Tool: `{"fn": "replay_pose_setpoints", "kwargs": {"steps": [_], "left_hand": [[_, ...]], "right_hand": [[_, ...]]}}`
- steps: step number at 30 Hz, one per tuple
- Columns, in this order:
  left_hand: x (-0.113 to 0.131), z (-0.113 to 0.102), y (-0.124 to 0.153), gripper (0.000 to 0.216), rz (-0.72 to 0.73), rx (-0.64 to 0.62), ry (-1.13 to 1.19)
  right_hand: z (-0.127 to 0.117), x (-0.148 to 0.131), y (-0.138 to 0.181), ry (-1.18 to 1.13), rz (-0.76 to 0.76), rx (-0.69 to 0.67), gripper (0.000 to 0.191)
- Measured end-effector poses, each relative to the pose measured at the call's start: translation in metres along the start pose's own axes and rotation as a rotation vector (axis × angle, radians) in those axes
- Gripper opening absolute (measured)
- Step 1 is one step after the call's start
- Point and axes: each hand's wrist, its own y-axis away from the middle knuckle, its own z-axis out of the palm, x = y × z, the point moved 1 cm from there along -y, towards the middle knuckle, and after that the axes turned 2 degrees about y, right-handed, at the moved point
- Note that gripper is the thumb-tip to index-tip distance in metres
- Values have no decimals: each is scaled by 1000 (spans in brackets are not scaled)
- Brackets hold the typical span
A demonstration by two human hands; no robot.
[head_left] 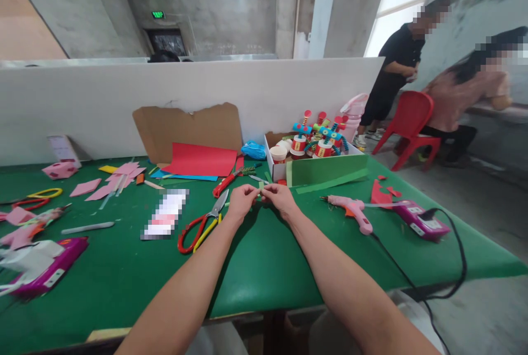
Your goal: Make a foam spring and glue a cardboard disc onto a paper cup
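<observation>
Over the middle of the green table (264,267), my left hand (242,201) and my right hand (279,200) meet fingertip to fingertip. Both are closed in a pinch on a small light green paper strip (261,187), which shows between them. Just left of my left hand lie scissors with red handles (193,234), and a yellow-handled tool (208,232) partly under them. A red-handled craft knife (224,184) rests behind that hand. Beyond my right hand stands a box (277,170) holding paper cups and colourful cup figures (324,149).
A pink glue gun (350,207) and purple power strip (421,220) with a black cable lie right. Red card (202,160), pink paper pieces (119,176), a phone (165,215) and another power strip (49,272) are left. Two people are beyond the table, near a red chair (408,124).
</observation>
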Motion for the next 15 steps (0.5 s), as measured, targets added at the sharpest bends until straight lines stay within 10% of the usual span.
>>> {"fn": "replay_pose_setpoints", "kwargs": {"steps": [15], "left_hand": [[-8,-1,-3,35,-9,22,31]], "right_hand": [[1,-3,3,-78,60,-56,23]]}}
